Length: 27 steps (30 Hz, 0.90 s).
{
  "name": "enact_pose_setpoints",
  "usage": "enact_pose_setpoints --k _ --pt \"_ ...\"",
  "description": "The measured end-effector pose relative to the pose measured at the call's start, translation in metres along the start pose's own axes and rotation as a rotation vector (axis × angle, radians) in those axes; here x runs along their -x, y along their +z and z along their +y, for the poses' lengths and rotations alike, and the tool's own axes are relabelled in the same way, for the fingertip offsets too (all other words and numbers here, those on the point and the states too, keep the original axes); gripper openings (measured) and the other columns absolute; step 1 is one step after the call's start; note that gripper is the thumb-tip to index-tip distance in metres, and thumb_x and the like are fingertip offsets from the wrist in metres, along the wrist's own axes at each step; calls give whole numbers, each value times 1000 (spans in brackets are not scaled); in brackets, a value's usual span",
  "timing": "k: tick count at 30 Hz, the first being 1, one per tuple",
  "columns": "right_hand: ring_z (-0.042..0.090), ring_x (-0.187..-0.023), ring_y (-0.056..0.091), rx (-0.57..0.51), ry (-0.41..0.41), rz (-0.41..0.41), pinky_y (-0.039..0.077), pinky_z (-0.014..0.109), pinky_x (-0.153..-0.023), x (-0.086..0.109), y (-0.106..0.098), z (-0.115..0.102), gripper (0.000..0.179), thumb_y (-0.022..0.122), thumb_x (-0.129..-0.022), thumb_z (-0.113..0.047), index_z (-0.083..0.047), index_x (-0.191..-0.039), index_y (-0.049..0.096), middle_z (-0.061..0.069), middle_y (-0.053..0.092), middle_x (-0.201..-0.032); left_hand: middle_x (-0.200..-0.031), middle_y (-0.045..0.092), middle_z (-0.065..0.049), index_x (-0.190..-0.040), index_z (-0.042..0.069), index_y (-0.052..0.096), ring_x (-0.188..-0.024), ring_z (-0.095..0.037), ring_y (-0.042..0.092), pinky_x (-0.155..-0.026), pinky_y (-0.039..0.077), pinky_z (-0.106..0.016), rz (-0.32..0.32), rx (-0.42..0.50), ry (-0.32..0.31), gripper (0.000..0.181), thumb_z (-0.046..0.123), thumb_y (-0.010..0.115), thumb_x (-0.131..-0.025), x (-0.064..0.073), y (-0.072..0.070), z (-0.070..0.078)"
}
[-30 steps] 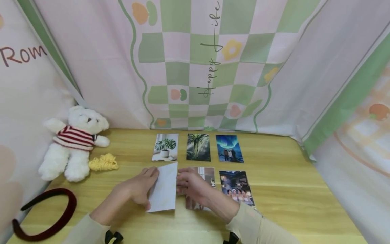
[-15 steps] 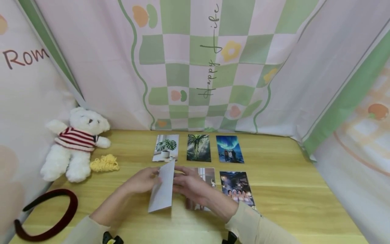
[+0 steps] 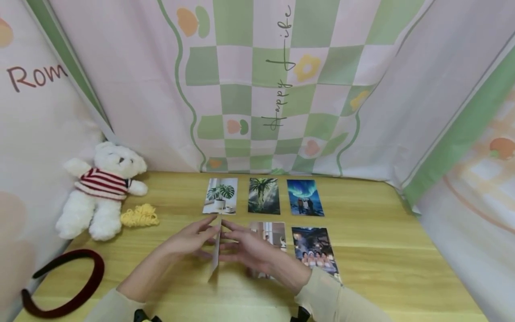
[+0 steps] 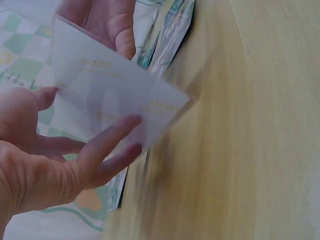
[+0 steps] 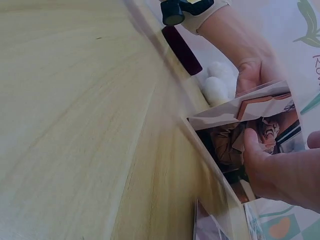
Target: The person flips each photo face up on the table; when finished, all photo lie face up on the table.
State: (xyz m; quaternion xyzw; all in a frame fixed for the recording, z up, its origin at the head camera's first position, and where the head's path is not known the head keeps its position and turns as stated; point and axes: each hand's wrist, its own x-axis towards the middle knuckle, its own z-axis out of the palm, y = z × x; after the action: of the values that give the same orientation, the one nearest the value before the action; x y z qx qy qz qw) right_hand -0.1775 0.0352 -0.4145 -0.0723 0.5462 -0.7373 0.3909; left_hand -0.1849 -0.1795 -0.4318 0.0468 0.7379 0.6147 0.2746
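A photo print point(image 3: 216, 252) stands nearly edge-on between my two hands, just over the wooden table. Its white back point(image 4: 100, 85), with faint yellow lettering, faces my left hand point(image 3: 193, 238). That hand's fingertips point(image 4: 131, 122) rest on the back and along one edge. My right hand point(image 3: 255, 248) holds the printed side, its thumb point(image 5: 252, 142) across a picture of a figure in brown. Under the right forearm lies another photo point(image 3: 277, 235), partly covered. Beside it is a photo of several people point(image 3: 315, 250).
Three photos lie in a back row: a potted plant point(image 3: 220, 195), hanging greenery point(image 3: 263, 195) and an aurora point(image 3: 305, 197). At the left are a white teddy bear point(image 3: 102, 190), yellow yarn point(image 3: 140, 215) and a dark red headband point(image 3: 94, 277). Patterned curtains point(image 3: 269, 98) enclose the table.
The photo print between my hands has turned from showing its white back to standing almost edge-on. Both hands have shifted slightly left, and the left fingers have moved across its back.
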Motion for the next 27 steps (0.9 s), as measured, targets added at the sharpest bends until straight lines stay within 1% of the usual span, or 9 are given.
enact_pose_setpoints --k 6,8,12,16,18,20,22,24,27 --pt "41 -143 48 38 15 7 45 58 -121 0 2 2 67 46 -105 -13 -10 -166 21 28 30 -166 -170 11 -35 -168 7 3 -149 -54 38 -99 62 -51 -68 70 13 85 49 49 -108 0 -3 -2" --pt "40 -142 50 78 12 3 45 56 -120 0 2 3 67 47 -104 -12 -10 -166 22 27 28 -168 -169 11 -35 -167 6 2 -149 -54 38 -103 60 -51 -85 101 15 86 49 48 -108 0 -4 -3" --pt "44 -145 50 227 4 -8 45 55 -121 2 4 5 67 51 -103 -9 -13 -166 26 28 26 -169 -167 22 -35 -167 5 3 -149 -50 42 -109 56 -52 -130 187 25 81 45 44 -110 -2 -9 -9" --pt "45 -147 47 544 -23 -1 41 60 -122 4 4 8 77 64 -99 -14 -22 -166 27 27 28 -168 -156 44 -32 -165 2 14 -138 -40 58 -109 57 -49 -169 255 41 74 46 41 -111 -3 -15 -15" --pt "42 -147 47 746 -52 -2 44 59 -121 5 4 10 82 70 -96 -21 -26 -166 26 24 31 -168 -145 57 -26 -163 -1 19 -126 -31 66 -105 60 -44 -167 269 46 75 48 40 -111 -3 -19 -18" --pt "38 -143 50 951 -84 -16 48 57 -117 6 3 12 87 73 -95 -30 -29 -166 24 20 30 -169 -132 65 -18 -163 -3 18 -114 -22 70 -100 63 -38 -162 276 49 77 49 39 -111 -3 -23 -20" --pt "35 -141 53 1125 -114 -45 53 52 -113 8 1 14 89 74 -94 -35 -30 -167 22 18 28 -170 -124 67 -11 -164 -2 11 -107 -18 71 -96 64 -34 -156 280 48 78 48 38 -111 -3 -26 -23" --pt "35 -143 51 1249 -144 -81 53 50 -113 8 -1 16 90 73 -95 -38 -28 -167 20 16 26 -172 -120 67 -8 -165 -1 6 -103 -16 70 -94 64 -31 -142 281 43 78 46 37 -112 -2 -29 -26" --pt "37 -150 44 1393 -202 -108 49 51 -119 9 -3 18 89 72 -96 -39 -24 -168 20 17 25 -172 -125 67 -11 -166 0 4 -107 -17 70 -98 63 -35 -124 282 43 76 44 37 -112 -2 -32 -27"
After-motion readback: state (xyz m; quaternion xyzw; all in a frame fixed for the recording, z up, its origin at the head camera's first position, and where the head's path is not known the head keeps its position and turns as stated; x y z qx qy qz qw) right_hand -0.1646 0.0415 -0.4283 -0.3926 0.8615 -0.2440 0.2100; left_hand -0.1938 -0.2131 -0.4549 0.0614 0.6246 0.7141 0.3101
